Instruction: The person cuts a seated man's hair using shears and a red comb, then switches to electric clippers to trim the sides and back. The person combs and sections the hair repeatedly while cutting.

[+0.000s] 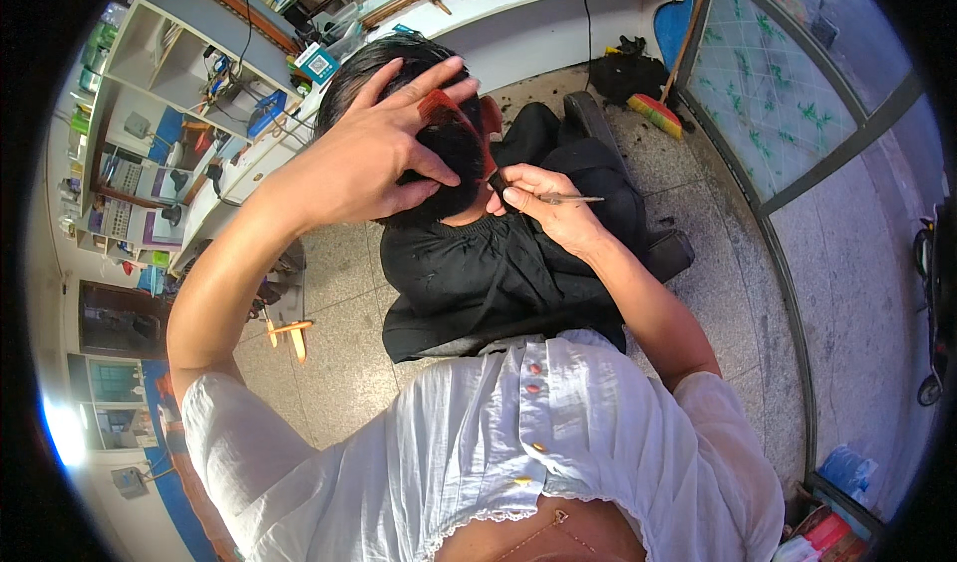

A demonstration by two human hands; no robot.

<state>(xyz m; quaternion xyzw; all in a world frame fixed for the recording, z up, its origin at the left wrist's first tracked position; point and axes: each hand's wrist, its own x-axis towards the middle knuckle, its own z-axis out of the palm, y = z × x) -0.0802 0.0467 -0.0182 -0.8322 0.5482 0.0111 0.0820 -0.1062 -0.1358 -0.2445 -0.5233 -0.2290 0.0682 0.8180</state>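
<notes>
A seated person's head with short black hair (374, 69) is in front of me, a black cape (478, 273) over the shoulders and lap. My left hand (384, 148) rests on the head; some fingers are spread over the hair, with thumb and forefinger lower down. A red comb (454, 119) lies against the hair beside these fingers, its teeth up near the fingertips. Its dark lower end reaches my right hand (551, 208), which is closed round it by the person's neck. From the same hand a thin metal piece (576, 198) sticks out to the right; its kind is unclear.
A white counter (528, 2) with scissors and other tools runs along the back. Beside the cape is a dark chair armrest (598, 129). A broom (655, 114) and a heap of dark hair (628, 72) are by the glass door (763, 94). An orange toy-like object (291, 335) lies left.
</notes>
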